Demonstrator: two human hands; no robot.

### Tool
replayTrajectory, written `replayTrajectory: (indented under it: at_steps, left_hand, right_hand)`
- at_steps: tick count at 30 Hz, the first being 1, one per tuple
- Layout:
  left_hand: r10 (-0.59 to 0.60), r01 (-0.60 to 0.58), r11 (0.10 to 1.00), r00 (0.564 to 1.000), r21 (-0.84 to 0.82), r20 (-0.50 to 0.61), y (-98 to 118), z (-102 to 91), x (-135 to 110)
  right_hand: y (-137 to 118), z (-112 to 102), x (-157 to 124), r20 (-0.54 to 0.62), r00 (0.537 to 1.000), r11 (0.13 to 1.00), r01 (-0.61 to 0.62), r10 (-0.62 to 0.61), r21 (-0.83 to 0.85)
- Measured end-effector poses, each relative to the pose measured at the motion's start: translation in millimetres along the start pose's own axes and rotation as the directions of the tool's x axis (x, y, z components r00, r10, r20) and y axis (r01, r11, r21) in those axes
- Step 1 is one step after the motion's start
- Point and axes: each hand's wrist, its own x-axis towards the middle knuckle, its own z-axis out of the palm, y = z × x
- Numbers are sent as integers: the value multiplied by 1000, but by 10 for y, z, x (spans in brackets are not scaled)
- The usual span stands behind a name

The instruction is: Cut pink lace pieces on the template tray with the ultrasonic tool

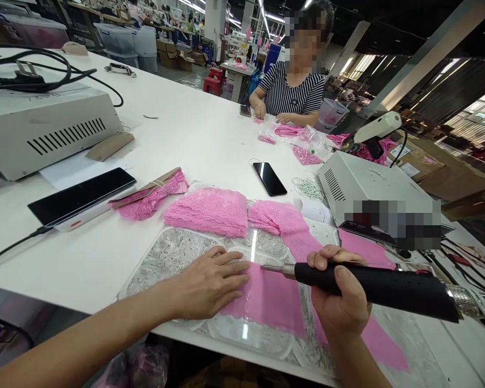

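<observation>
My left hand point(210, 283) lies flat, fingers stretched, pressing a strip of pink lace point(270, 299) onto a clear glass plate point(178, 250). My right hand point(341, 296) is wrapped round the black handle of a heated cutting tool point(380, 285), whose metal tip point(275, 268) rests on the lace just beyond my left fingertips. The lace strip runs diagonally from a folded pile point(281, 218) toward the table's near edge. A second folded pile of pink lace point(208, 210) lies behind the plate.
A grey control box point(367, 188) stands at right, another point(36, 129) at left with black cables on top. A phone point(269, 178) and a dark tablet point(81, 195) lie on the white table point(178, 134). A person in a striped shirt point(293, 94) handles pink pieces at the far side.
</observation>
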Motion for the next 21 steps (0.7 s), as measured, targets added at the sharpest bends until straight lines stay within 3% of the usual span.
replayTrajectory:
  at_steps: [10,17,21]
  left_hand:
    - [-28,27,999,1000,-34,-7,3,-14,-4]
    - [-11,10,1000,999,-22,-36,-4,-27,-33]
    - [-7,6,1000,999,-13,-48,-5,-22,-42]
  right_hand:
    - [16,10,-1,47,999,1000,-5,6,-25]
    - [-120,-120,105,-115,993,999,22,-25,-23]
    - [-170,-237,103,-129,991,998,29,-36,-59]
